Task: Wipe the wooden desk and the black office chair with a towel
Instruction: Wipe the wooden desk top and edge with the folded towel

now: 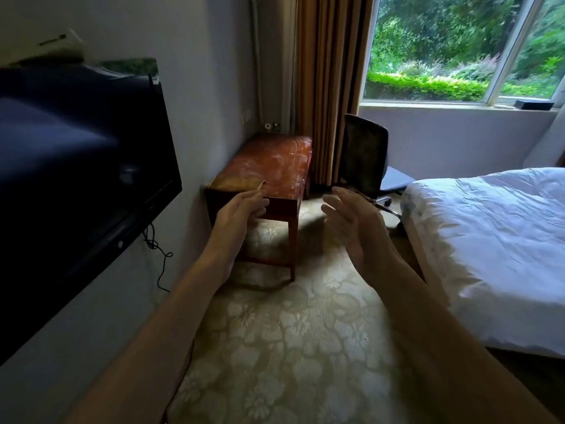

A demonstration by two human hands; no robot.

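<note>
Two bare forearms reach out from low in the view, over a pale carpet with a floral pattern. At the end of them, the left hand has its fingers loosely extended and holds nothing. The right hand is spread flat with its palm turned toward the left one, and it too holds nothing. The two hands are apart, raised in the air and touching no furniture. Beyond the left hand, the wooden desk stands against the wall in the corner, its reddish top streaked with pale marks. Just to the right of it is the black office chair, with its tall back in front of the brown curtain and its wheeled base close to the bed. The bed, under a rumpled white cover, fills the right side. A dark television hangs on the left wall with a black cable dangling below it. Behind the chair, a window shows green bushes and trees.
</note>
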